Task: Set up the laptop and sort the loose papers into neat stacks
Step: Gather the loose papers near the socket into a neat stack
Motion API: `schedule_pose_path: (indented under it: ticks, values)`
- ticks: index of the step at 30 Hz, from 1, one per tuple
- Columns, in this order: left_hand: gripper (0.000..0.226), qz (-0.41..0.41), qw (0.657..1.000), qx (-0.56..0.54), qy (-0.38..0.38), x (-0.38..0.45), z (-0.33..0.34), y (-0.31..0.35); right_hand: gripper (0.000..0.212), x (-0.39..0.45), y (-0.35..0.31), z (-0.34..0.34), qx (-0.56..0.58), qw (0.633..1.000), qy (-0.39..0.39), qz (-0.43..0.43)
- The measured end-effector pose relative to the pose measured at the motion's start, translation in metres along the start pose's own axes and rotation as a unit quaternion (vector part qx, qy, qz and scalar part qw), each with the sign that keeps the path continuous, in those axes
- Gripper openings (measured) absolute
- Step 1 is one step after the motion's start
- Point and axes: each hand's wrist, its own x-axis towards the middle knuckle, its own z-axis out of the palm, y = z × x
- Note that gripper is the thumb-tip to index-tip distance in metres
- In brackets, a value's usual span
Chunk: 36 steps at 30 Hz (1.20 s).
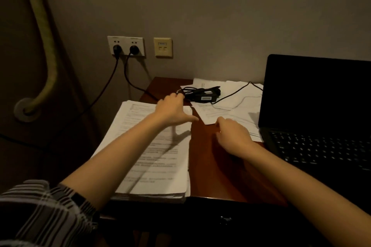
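Plaid sleeve (46,214); left hand (172,109) fingers grasping black cable (180,92); right hand (232,132) fingers curled, grasp unclear.

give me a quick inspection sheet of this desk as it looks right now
surface: dark wooden desk, bare strip down the middle
job's things: open laptop at right, screen dark; thick paper stack at left; loose papers spread at the back
clutter: black power adapter lying on the loose papers
grippers: left hand reaching to the cable by the adapter, grip hidden; right hand over the edge of the loose papers, fingers curled, contact unclear
cables: two black plugs in the wall socket, leads running down; one thin cable runs toward the laptop
surroundings: beige wall, second wall plate, padded pipe at left
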Motion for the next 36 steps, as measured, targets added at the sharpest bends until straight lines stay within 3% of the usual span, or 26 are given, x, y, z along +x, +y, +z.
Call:
schedule_pose_path:
  ticks: [4,8,15,20,24,28,32,36]
  values:
    - [0.109,0.006,0.999,0.031,-0.035,0.028,0.023,0.011,0.032,0.016,0.021,0.003,-0.133,0.988,0.051,-0.055]
    - [0.104,-0.014,0.998,0.031,-0.061,0.041,0.036,-0.002,0.032,0.038,0.032,0.007,-0.177,0.976,0.067,-0.103]
    - [0.089,-0.04,0.997,0.028,-0.057,0.054,0.041,-0.011,0.033,0.068,0.03,0.02,-0.186,0.973,0.067,-0.123]
    - [0.082,-0.038,0.999,-0.005,-0.038,0.078,0.046,0.001,0.036,0.09,0.03,0.023,-0.055,0.996,0.036,-0.062]
    - [0.055,-0.043,0.999,-0.011,0.002,0.098,0.058,-0.001,0.039,0.115,0.035,0.026,-0.037,0.998,-0.008,-0.048]
    - [0.033,-0.013,0.997,-0.027,0.066,0.117,0.069,-0.008,0.039,0.138,0.039,0.025,-0.055,0.997,0.0,-0.047]
    - [0.029,0.054,0.997,-0.038,0.03,0.138,0.078,-0.005,0.038,0.155,0.041,0.024,-0.087,0.993,0.005,-0.075]
    - [0.034,0.059,0.998,-0.029,-0.019,0.157,0.081,-0.003,0.038,0.173,0.042,0.013,-0.127,0.985,-0.034,-0.107]
